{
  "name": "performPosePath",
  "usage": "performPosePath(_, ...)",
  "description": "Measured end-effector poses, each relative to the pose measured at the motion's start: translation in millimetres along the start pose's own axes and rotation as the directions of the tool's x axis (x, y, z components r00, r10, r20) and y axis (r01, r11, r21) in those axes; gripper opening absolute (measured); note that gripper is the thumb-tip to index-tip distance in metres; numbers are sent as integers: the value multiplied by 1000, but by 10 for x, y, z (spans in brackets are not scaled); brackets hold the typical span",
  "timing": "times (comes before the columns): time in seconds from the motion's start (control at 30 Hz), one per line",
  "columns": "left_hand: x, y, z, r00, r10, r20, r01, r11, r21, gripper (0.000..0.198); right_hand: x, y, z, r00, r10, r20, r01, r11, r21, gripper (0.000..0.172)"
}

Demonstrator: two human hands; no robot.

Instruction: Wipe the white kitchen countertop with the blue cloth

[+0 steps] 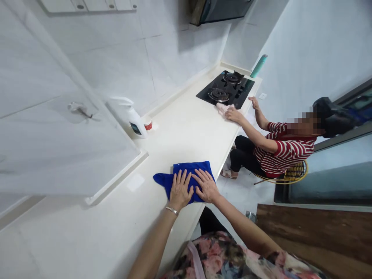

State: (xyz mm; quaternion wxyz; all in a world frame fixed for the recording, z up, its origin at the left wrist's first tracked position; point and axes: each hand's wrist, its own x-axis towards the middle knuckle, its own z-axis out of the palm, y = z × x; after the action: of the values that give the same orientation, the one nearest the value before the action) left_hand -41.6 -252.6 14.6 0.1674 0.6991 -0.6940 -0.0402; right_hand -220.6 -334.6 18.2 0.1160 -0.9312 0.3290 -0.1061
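A blue cloth (190,168) lies on the white countertop (122,217) near its front edge. My left hand (179,191) rests flat on the cloth with fingers spread, a bracelet on its wrist. My right hand (206,186) lies flat on the cloth beside it, fingers stretched out. Both hands press on the cloth's near half.
A white spray bottle (134,118) and a small red-banded cup (147,123) stand by the tiled wall. A black gas hob (225,90) sits at the far end. Another person in a striped shirt (283,149) sits on a stool, one hand on a pink cloth (223,108).
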Motion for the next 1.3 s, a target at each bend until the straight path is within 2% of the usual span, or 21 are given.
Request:
performPosePath(0.17, 593, 140, 203, 999, -45, -29, 46, 999, 13, 68, 321, 450, -88, 998, 50, 27, -49, 998, -26, 68)
performPosePath(0.37, 1190, 188, 390, 999, -33, -24, 32, 998, -46, 69, 542, 753, -20, 989, 149, -3, -148, 984, -96, 65)
performPosePath(0.47, 1489, 89, 442, 999, -36, -22, 36, 999, -31, 67, 812, 908, 50, 985, 170, -32, -172, 978, -121, 64)
performPosePath(0.6, 1872, -174, 444, 996, -79, -37, 79, 997, -2, 64, 1323, 1069, 180, 981, 166, -104, -178, 976, -122, 67)
performPosePath(0.73, 1989, -486, 361, 993, -106, -44, 107, 994, 28, 59, 1704, 1036, 307, 978, 109, -177, -125, 989, -85, 67)
performPosePath(0.83, 1814, -718, 251, 986, -159, -52, 161, 986, 39, 58, 1855, 793, 366, 987, 80, -139, -91, 993, -70, 64)
performPosePath(0.93, 1428, -933, 96, 965, -253, -74, 257, 965, 49, 59, 1932, 368, 419, 998, 31, -57, -34, 998, -53, 62)
performPosePath(1.1, 501, -1103, -199, 902, -406, -146, 420, 904, 82, 57, 1826, -446, 526, 987, -154, 43, 153, 988, 10, 62)
performPosePath(1.23, -267, -1094, -373, 833, -522, -185, 546, 831, 110, 57, 1583, -1029, 614, 952, -283, 119, 280, 959, 42, 64)
performPosePath(1.3, -643, -1065, -438, 783, -592, -193, 618, 777, 124, 57, 1448, -1310, 661, 922, -356, 152, 350, 934, 65, 65)
